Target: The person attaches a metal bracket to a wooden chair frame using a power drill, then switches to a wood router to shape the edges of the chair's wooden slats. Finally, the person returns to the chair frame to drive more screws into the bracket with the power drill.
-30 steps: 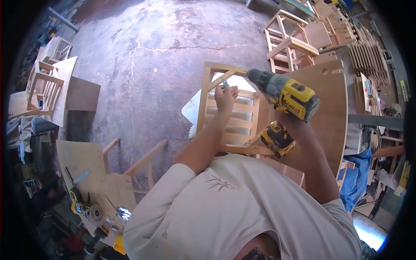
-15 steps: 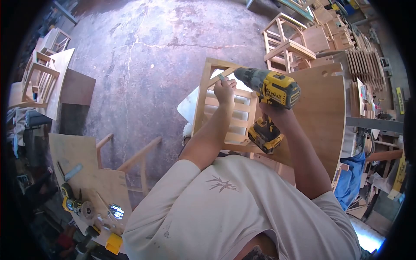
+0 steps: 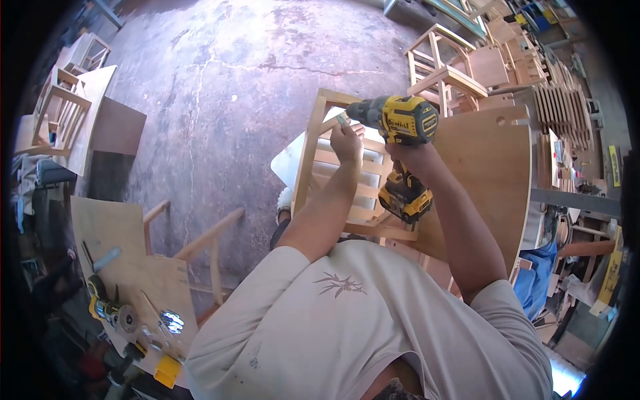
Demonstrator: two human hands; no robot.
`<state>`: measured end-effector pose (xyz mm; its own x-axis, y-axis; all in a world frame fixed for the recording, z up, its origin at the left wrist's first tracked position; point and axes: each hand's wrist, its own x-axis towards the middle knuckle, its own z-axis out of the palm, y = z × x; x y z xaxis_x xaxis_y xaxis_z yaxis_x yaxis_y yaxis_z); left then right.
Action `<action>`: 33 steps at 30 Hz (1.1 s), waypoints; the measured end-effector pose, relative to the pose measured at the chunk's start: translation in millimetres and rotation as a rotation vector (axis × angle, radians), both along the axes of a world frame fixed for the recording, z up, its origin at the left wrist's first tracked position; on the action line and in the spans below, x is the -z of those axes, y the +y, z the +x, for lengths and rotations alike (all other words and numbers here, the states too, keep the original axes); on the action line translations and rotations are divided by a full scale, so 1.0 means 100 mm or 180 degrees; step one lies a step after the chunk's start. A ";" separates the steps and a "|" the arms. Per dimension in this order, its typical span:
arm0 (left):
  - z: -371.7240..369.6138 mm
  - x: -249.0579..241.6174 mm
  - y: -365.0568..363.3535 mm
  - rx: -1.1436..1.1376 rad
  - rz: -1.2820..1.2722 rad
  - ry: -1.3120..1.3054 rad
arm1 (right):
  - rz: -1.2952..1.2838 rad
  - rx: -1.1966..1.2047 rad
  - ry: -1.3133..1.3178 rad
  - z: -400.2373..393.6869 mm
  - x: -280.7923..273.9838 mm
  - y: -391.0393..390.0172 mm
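A yellow and black cordless drill [image 3: 408,121] is gripped in my right hand [image 3: 415,159], its chuck pointing left over the upper part of a wooden frame [image 3: 309,150]. The slatted frame lies in front of my body, partly on a wooden board [image 3: 477,173]. My left hand [image 3: 348,141] is at the frame's upper left corner, near a diagonal brace, pinching a small greenish piece [image 3: 342,120]. The drill's tip is just above my left fingers; whether it touches the wood cannot be made out.
At the lower left a worktable [image 3: 143,267] holds an angle grinder [image 3: 110,310] and small hardware. Wooden chair frames [image 3: 443,70] stand at the upper right, beside stacked wooden parts [image 3: 563,117]. Another chair frame [image 3: 63,110] is at the left.
My right hand has moved the drill left, bringing its chuck closer to my left hand and the frame's corner. My left hand has hardly moved.
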<state>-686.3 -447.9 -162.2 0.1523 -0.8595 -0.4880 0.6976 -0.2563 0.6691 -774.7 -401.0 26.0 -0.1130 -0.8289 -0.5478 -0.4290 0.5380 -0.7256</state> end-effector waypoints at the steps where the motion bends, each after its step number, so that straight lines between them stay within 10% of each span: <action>1: 0.00 0.00 0.00 -0.0002 0.0008 0.0004 | 0.0008 -0.0002 0.0004 0.00 0.00 -0.01; 33: 0.02 -0.03 -0.01 -0.0009 0.0066 -0.0141 | 0.0127 -0.0084 -0.0197 -0.07 0.05 -0.04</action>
<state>-684.6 -448.7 -159.0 0.1766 -0.8488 -0.4984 0.6681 -0.2685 0.6939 -781.8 -405.2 21.1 -0.0562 -0.8086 -0.5857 -0.3985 0.5561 -0.7294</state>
